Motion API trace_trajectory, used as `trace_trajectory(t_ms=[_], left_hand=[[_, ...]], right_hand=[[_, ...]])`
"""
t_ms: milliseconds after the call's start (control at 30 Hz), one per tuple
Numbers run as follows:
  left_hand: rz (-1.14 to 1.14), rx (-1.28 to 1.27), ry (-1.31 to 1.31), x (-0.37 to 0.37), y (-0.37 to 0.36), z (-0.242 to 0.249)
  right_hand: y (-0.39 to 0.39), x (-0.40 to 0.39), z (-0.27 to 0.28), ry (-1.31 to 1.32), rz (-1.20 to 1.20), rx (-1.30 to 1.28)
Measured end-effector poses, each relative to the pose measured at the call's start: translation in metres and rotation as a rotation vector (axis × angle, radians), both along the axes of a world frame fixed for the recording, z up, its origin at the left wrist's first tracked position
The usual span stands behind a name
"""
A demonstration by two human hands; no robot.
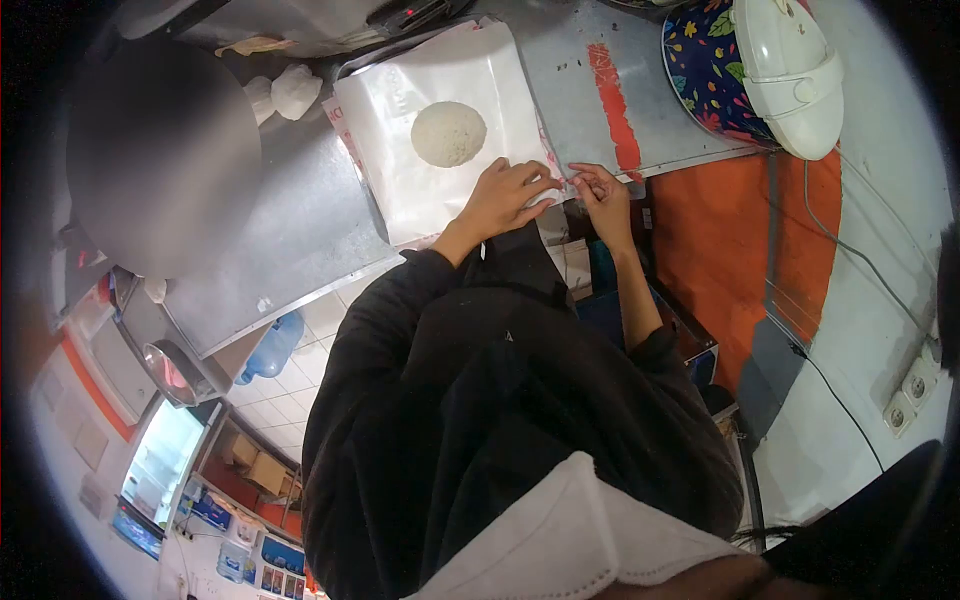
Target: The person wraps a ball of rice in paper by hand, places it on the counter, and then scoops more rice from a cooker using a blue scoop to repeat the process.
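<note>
In the head view, white paper sheets [390, 120] lie on the metal counter [275, 225], a pale round mound [448, 134] resting near their middle. The left hand [505, 197] bends its fingers over the sheets' near right corner; the right hand [604, 205] curls just beside it. I cannot tell whether either pinches paper. The step seems corner handling; the next move likely calls for light fingertips.

left hand [508, 193] is palm down, fingers a bit spread and loosely bent, left arm [372, 318] angling in on a slant. right hand [604, 200] is just beside it, fingers curled toward the thumb, bare right forearm [638, 298] reaching forward.
</note>
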State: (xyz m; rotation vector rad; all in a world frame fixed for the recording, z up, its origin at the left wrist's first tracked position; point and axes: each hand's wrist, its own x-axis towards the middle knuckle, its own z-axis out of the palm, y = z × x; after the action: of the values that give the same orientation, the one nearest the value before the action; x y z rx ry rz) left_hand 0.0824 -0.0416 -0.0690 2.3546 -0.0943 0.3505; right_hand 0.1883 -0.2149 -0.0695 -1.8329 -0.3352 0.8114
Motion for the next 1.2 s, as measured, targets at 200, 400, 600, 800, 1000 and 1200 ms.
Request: trace_trajectory(t_ms=[200,400,600,800,1000,1200], left_hand=[[0.01,0.01,-0.027,-0.001,0.001,0.001],[-0.005,0.044,-0.007,-0.001,0.001,0.003],[-0.061,0.075,0.074,-0.002,0.002,0.003],[-0.053,0.131,0.084,-0.002,0.001,0.001],[-0.048,0.073,0.076,0.0,0.003,0.003],[-0.044,0.005,0.054,0.001,0.004,-0.001]], right_hand=[[0.002,0.0,0.001,0.01,-0.018,-0.041],[0.0,-0.003,-0.001,-0.026,-0.012,-0.001],[-0.001,-0.004,-0.004,-0.041,-0.016,0.009],[0.001,-0.007,-0.002,-0.066,-0.033,0.01],[0.002,-0.007,-0.001,-0.042,-0.066,0.058],[0.004,-0.006,0.005,-0.02,-0.078,0.038]])
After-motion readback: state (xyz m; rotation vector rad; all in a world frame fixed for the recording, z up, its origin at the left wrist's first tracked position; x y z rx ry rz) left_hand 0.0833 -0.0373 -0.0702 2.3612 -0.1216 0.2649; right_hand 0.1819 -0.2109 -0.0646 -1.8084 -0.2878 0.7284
